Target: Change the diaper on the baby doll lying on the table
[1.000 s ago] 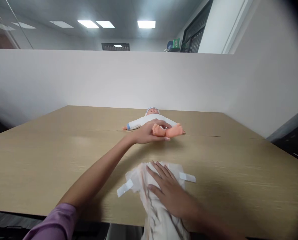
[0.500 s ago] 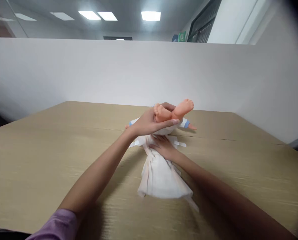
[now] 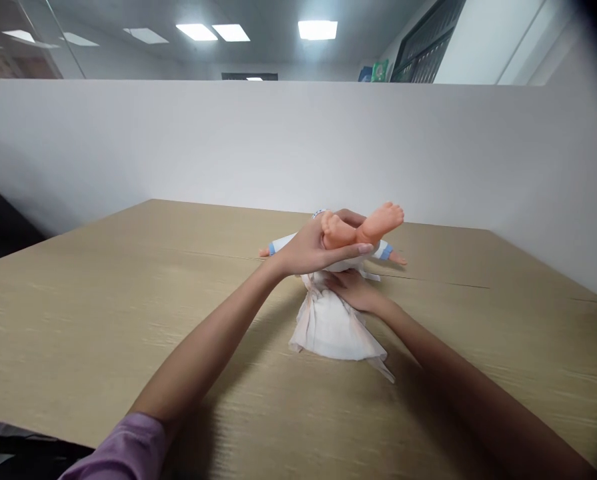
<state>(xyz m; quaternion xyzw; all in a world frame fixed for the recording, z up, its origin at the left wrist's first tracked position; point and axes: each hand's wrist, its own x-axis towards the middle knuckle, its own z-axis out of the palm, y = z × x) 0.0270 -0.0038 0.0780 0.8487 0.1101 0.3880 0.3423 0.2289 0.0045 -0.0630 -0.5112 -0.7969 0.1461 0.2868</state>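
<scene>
A baby doll (image 3: 373, 227) in a white suit with blue cuffs lies on its back far out on the wooden table (image 3: 103, 293). My left hand (image 3: 313, 250) is closed around the doll's bare legs and holds them raised off the table. A white diaper (image 3: 331, 323) lies spread on the table just in front of the doll, its far end tucked under the doll's bottom. My right hand (image 3: 351, 288) rests on the diaper's far end, under the raised legs; its fingers are mostly hidden beneath the doll.
A white partition wall (image 3: 178, 140) runs along the table's far edge. Ceiling lights and a dark window frame show above it. The table's near edge sits at the lower left.
My left hand has lifted the doll's legs off the table. My right hand has slid the diaper away from me, from the near edge to under the doll.
</scene>
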